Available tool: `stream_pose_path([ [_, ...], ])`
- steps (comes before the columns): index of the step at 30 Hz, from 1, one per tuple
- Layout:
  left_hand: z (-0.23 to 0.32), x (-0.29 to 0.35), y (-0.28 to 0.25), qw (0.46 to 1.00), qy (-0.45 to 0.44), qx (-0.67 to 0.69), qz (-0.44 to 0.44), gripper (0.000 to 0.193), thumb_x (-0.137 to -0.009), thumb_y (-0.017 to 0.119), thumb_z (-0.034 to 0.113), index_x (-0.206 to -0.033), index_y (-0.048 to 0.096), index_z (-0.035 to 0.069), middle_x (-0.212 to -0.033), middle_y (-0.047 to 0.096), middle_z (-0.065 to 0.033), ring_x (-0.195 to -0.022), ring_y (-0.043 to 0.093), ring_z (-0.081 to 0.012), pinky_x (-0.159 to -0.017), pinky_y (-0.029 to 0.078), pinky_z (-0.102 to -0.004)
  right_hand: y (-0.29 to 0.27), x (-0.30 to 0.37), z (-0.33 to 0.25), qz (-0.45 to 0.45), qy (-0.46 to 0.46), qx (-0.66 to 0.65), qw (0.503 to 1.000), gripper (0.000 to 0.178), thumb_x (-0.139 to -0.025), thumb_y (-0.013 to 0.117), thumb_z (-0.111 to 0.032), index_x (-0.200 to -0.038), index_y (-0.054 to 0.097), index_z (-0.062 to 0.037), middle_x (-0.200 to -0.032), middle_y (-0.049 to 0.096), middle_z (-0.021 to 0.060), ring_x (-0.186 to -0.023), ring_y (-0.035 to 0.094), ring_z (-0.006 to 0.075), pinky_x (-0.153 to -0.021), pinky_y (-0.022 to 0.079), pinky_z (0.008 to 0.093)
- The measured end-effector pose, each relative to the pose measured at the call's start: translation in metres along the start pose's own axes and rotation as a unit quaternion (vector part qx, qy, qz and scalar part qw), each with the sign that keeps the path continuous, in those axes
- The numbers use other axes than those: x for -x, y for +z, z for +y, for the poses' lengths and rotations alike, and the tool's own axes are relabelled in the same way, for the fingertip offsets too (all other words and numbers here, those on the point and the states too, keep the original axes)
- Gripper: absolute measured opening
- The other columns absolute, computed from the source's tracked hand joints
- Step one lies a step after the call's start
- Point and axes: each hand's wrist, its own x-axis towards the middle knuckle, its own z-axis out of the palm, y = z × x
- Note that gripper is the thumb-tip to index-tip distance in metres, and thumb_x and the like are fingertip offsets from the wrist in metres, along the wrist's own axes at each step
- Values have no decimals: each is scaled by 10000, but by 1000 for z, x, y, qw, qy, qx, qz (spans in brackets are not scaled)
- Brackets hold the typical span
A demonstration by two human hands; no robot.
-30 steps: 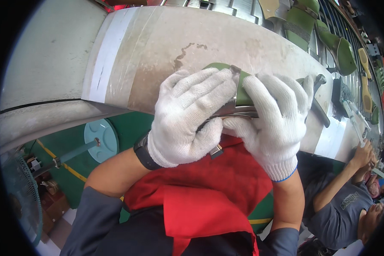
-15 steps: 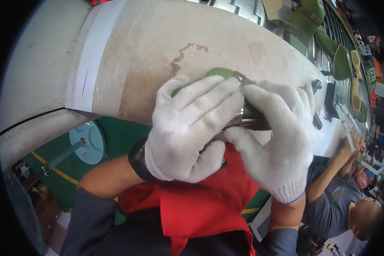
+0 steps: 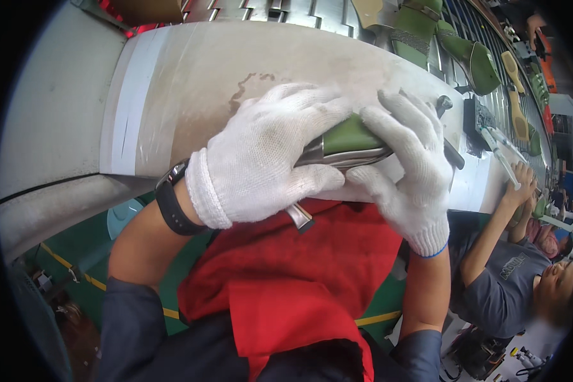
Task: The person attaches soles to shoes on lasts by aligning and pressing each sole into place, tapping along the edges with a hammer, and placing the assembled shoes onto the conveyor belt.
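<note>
Between my two gloved hands is a green leather shoe upper (image 3: pixel 353 135) with a dark, creased lower edge, over the near edge of the worktop. My left hand (image 3: pixel 267 146), in a white knit glove, wraps around its left part, thumb along the near side. The right hand (image 3: pixel 410 162), gloved alike, grips the other end with bent fingers and its thumb at the lower edge. Much of the shoe is hidden under the gloves. A strap end with a shiny face (image 3: pixel 300 218) hangs below my left thumb. Beside my right hand lies a hammer (image 3: pixel 452 153), partly covered.
The stained pale worktop (image 3: pixel 197 89) curves away ahead. A slatted metal conveyor (image 3: pixel 286 14) carries green shoes (image 3: pixel 477 63) and tan sole-shaped pieces (image 3: pixel 519 118). A black tray (image 3: pixel 477 118) sits at right, near a co-worker (image 3: pixel 509 286) holding a green piece and a white tool.
My hands and the shoe have shifted and turned; the buckle strap seen before is now covered. My left hand moved up and left, and the strap end came into view.
</note>
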Motion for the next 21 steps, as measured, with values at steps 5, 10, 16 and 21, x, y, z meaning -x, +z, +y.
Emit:
stream_pose_path([
  [5, 5, -4, 5, 1000, -4, -24, 7, 700, -855, 852, 200, -1481, 639, -28, -1484, 660, -258, -1421, 597, -461, -1244, 436, -520, -17, -16, -28, -49, 88, -1, 995, 545, -807, 896, -154, -1326, 771, -41, -1445, 695, 223, -1440, 597, 446, -1218, 472, 512],
  [10, 17, -10, 3, 998, -52, 22, 4, 664, -831, 824, 150, -1454, 655, -5, -1433, 682, -225, -1367, 635, -414, -1207, 465, -486, -28, -25, -15, -66, 103, -26, 992, 519, -831, 847, -94, -1337, 751, -24, -1399, 717, 225, -1404, 638, 397, -1186, 500, 454],
  [16, 21, -18, 6, 997, -18, -66, -21, 757, -830, 885, 196, -1499, 611, -28, -1444, 670, -248, -1365, 633, -418, -1199, 470, -482, -5, 58, 77, 186, 354, -101, 911, 466, -917, 737, -25, -1379, 744, -82, -1353, 735, 214, -1292, 674, 414, -1102, 546, 448],
  [21, 22, -52, 13, 996, 25, -44, -75, 874, -824, 909, 221, -1584, 554, -21, -1464, 667, -254, -1359, 637, -423, -1195, 472, -475, -22, 56, 75, 47, 174, 110, 978, 518, -914, 638, 55, -1397, 735, -104, -1137, 709, 177, -1058, 676, 401, -967, 554, 495],
])
